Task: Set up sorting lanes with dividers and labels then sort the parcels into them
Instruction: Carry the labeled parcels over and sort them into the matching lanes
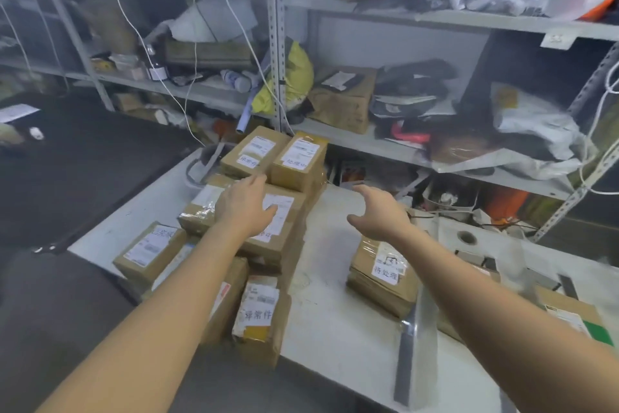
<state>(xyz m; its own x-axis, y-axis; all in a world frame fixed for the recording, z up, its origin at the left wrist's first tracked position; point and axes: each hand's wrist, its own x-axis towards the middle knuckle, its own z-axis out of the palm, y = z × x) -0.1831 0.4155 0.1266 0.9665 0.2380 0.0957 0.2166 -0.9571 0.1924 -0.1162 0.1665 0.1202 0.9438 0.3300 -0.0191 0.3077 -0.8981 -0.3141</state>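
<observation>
Several brown cardboard parcels with white labels are stacked on the left half of a white table [335, 319]. My left hand [246, 208] hovers, fingers apart, over the big middle parcel [284, 238]. Two small parcels [298, 161] sit on top at the far end of the stack. My right hand [378, 215] is open above bare table, just right of the stack. A single flat parcel [382, 278] with a handwritten label lies under my right wrist. A grey divider strip [412, 345] lies lengthwise beside it. Another parcel [258, 319] stands at the front edge.
Metal shelving [278, 44] crammed with boxes, bags and cables rises behind the table. A box with a green label [576, 319] sits at the right edge. Dark floor lies to the left. A round hole [467, 237] shows in the table's far right part.
</observation>
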